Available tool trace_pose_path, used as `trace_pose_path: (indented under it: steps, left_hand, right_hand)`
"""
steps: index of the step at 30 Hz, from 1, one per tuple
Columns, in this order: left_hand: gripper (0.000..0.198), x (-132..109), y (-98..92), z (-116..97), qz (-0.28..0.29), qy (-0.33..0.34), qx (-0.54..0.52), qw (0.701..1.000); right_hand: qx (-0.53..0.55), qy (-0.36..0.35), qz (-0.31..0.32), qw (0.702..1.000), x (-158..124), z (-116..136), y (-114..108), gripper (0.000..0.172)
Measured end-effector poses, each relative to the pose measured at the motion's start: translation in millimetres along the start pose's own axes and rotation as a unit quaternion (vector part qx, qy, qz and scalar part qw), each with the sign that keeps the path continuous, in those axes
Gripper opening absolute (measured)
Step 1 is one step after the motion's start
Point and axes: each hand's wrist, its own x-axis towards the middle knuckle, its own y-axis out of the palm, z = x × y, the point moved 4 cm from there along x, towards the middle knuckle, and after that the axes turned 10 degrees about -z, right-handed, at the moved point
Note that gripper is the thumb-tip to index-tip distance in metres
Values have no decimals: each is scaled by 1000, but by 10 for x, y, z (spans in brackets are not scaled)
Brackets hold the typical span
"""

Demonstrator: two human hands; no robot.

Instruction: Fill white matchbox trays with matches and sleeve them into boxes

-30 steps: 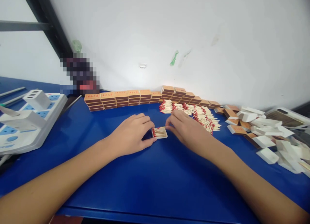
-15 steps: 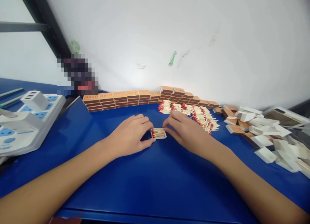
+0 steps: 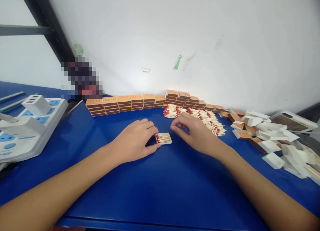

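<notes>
A small white matchbox tray [image 3: 168,141] lies on the blue table, with several red-headed matches [image 3: 163,138] inside. My left hand [image 3: 137,139] grips the tray's left end between thumb and fingers. To the right of the tray, and apart from it, is my right hand [image 3: 196,131]. Its fingers are curled in and the tip of the thumb is close against them; I see nothing held there. Just behind that hand spreads a pile of loose matches [image 3: 210,119] with red heads, partly hidden by it.
Stacked orange-and-brown matchboxes [image 3: 125,102] line the back along the white wall [image 3: 225,67]. Scattered white trays [image 3: 273,160] and box sleeves [image 3: 242,134] lie at right, near a phone-like object [image 3: 293,121]. A power strip [image 3: 46,136] with plugs stands at left on the blue table [image 3: 155,191].
My right hand has drawn back a little to the right, away from the tray, and its fingers have curled in more. My left hand keeps its hold on the tray.
</notes>
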Motion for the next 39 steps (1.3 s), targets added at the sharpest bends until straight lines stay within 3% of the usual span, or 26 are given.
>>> trace_pose_path:
  steps: [4, 7, 10, 12, 22, 30, 39]
  left_hand:
    - [25, 2, 4, -5, -4, 6, 0, 1000]
    - [26, -7, 7, -4, -5, 9, 2, 1000]
    - [26, -16, 10, 2, -7, 11, 6, 1000]
    - [26, -16, 10, 4, -10, 10, 8, 1000]
    - [24, 0, -1, -11, -2, 6, 2, 1000]
    - [24, 3, 1, -11, -6, 6, -1, 1000]
    - [25, 3, 3, 4, 5, -3, -3, 1000]
  right_hand:
    - [-110, 32, -78, 990, 20, -449, -163, 16]
    - [-147, 43, -50, 987, -5, -673, -186, 14]
    - [-149, 30, -40, 988, -20, -727, -170, 9]
    - [-149, 9, -40, 988, -19, -709, -147, 7]
    - [-156, -56, 2, 986, 50, -576, 18, 28]
    - [-161, -69, 19, 984, 69, -468, 58, 21]
    - [-77, -75, 36, 994, 5, -29, 83, 17]
